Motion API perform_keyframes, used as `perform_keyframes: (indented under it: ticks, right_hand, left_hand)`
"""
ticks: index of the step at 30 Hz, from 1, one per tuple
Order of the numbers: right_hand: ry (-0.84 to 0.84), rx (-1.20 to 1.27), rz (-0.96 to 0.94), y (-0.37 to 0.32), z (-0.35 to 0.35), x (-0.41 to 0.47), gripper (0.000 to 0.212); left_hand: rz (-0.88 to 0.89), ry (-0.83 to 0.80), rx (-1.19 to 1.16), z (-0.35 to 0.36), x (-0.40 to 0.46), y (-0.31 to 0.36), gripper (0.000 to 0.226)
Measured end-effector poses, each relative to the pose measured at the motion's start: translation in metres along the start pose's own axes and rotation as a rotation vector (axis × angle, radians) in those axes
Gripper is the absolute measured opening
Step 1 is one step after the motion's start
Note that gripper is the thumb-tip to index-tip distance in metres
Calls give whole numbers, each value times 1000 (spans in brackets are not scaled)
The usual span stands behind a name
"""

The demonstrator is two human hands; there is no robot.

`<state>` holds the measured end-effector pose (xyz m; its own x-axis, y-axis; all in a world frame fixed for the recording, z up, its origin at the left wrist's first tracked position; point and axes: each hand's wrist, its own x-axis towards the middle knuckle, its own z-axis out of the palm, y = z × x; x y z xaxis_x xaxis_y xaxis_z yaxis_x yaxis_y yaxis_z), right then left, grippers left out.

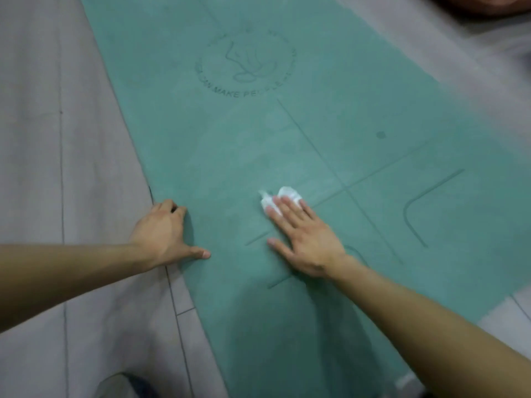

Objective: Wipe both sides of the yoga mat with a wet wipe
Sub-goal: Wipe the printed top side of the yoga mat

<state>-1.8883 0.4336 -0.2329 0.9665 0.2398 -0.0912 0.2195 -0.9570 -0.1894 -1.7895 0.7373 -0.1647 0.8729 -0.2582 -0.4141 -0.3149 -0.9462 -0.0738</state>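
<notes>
A teal yoga mat (258, 145) lies flat on the floor, running diagonally from the top left to the bottom right, with a round printed logo and alignment lines on its face. My right hand (301, 239) lies flat on the mat with the fingers pressing a crumpled white wet wipe (283, 198) under the fingertips. My left hand (166, 234) rests on the mat's left edge, fingers curled at the border and thumb spread onto the mat.
Grey floor tiles (57, 168) lie to the left of the mat and beyond its far right edge. A dark object (488, 4) shows at the top right corner. Part of a shoe or garment (126, 386) is at the bottom left.
</notes>
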Motion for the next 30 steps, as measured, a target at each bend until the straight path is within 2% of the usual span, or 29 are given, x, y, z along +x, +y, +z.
perform_keyframes:
  ticks: [3,4,5,7,10,12,13,14,15,18,19,20,21,22,24,26,27,28,30]
  right_hand:
    - [21,34,491,77,-24,4,87]
    - [31,64,568,75,-25,6,91]
    - [45,77,555,55,-21,9,92]
    - [76,113,268,-16,-5,8,92]
    - [-106,113,-346,-118,18,-9,87]
    - [-175,37,-650,-116,18,1,79]
    - [-169,6,-722,-98,12,13,75]
    - [-160,-28,-695,-74,5,27,73]
    - [-138,-43,-568,-45,-2,45,73]
    - [-57,-14,112,32,-28,96,88]
    - [-39,26,286,38,-30,103,95]
    - [-24,45,349,27,-27,104,96]
    - [-5,51,281,4,-20,99,95]
    - [-7,56,106,-26,-13,87,93]
    - [-98,66,-366,-84,3,53,91]
    - [-207,-6,-674,-105,5,37,84]
    - [-204,-24,-751,-93,2,45,79]
    - [-179,-41,-730,-75,-1,58,75]
    - [-118,-62,-455,-31,-8,88,73]
  left_hand:
    - [35,1,2,0,0,-7,127]
    - [51,-6,2,1,0,-11,128]
    - [70,-12,1,0,0,-15,128]
    - [119,-27,6,-3,3,-22,127]
    - [169,-36,-15,-12,8,-33,105]
    - [194,-52,-24,-20,16,-40,83]
    - [205,-56,-32,-24,19,-42,74]
    - [204,-53,-40,-27,22,-44,69]
    - [194,-43,-45,-27,24,-47,67]
    - [127,8,-74,-22,26,-63,74]
    - [104,18,-90,-21,27,-69,77]
    - [86,20,-98,-21,28,-75,80]
    - [72,16,-96,-24,29,-80,83]
    - [61,14,-92,-28,31,-84,85]
    - [53,10,-93,-36,37,-90,90]
    - [57,11,-91,-39,47,-97,93]
    - [65,7,-87,-39,54,-100,95]
    - [72,0,-84,-37,60,-103,97]
    - [61,-12,-85,-32,72,-105,102]
